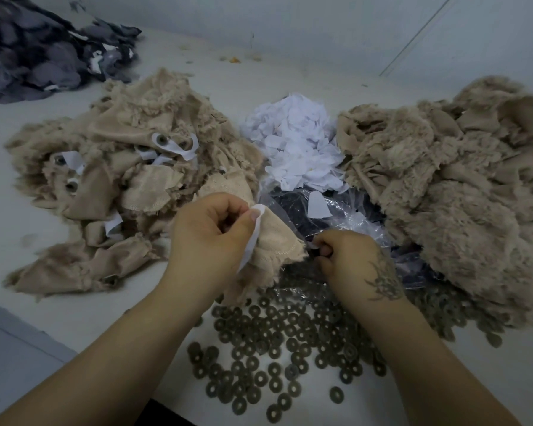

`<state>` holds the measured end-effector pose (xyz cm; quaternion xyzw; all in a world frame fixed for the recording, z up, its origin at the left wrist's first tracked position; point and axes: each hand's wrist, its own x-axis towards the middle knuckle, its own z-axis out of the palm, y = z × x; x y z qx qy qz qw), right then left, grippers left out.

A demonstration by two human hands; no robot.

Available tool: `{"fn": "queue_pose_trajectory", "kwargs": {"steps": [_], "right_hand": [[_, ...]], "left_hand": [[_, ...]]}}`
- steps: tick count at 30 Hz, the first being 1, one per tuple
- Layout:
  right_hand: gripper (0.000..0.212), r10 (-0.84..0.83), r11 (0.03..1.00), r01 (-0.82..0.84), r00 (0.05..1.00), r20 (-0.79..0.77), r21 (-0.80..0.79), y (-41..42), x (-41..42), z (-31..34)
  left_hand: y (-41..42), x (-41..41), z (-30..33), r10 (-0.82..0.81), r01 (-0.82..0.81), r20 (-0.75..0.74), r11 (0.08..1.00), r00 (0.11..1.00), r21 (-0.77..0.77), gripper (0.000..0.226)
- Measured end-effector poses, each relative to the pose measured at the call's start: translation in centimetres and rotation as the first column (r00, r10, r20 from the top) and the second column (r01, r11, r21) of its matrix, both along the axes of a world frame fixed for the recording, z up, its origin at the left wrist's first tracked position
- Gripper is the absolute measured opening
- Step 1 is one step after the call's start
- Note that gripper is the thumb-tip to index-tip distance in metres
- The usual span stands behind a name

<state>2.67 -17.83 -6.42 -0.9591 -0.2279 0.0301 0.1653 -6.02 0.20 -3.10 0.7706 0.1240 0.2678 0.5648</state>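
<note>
Beige cloth piece point(277, 241) is held low over the desk point(59, 318), just behind the round washers point(274, 348). My left hand point(210, 235) pinches it and a white patch point(253, 238) together. My right hand point(351, 259) pinches a small bit point(316, 251) at the cloth's edge; I cannot tell what it is. I think I am fitting an eye, so next I must push it through gently.

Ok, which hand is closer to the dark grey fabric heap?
Left. The left hand sits below-right of the dark grey fabric heap; the right hand is farther right, at the plastic bag.
</note>
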Motion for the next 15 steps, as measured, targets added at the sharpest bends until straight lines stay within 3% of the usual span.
{"fn": "queue_pose_trajectory", "kwargs": {"steps": [6,10,13,15], "right_hand": [[0.025,0.027,0.996,-0.036,0.994,0.110,0.086,0.2,-0.3,-0.5],[0.019,-0.046,0.959,-0.016,0.976,0.212,0.283,0.1,0.0,0.7],[0.020,-0.104,0.918,0.057,0.989,0.101,0.391,-0.1,-0.1,1.2],[0.015,-0.092,0.927,0.062,0.994,0.065,0.370,-0.1,-0.1,1.1]], "left_hand": [[-0.7,0.1,-0.1,-0.030,0.030,-0.010,1.000,1.000,-0.007,0.020],[-0.7,0.1,0.0,-0.013,0.013,0.002,1.000,1.000,-0.019,0.020],[-0.6,0.1,0.0,0.002,-0.001,0.024,0.999,1.000,-0.042,0.020],[-0.6,0.0,0.0,-0.004,0.006,0.032,0.999,0.999,-0.045,0.020]]}}
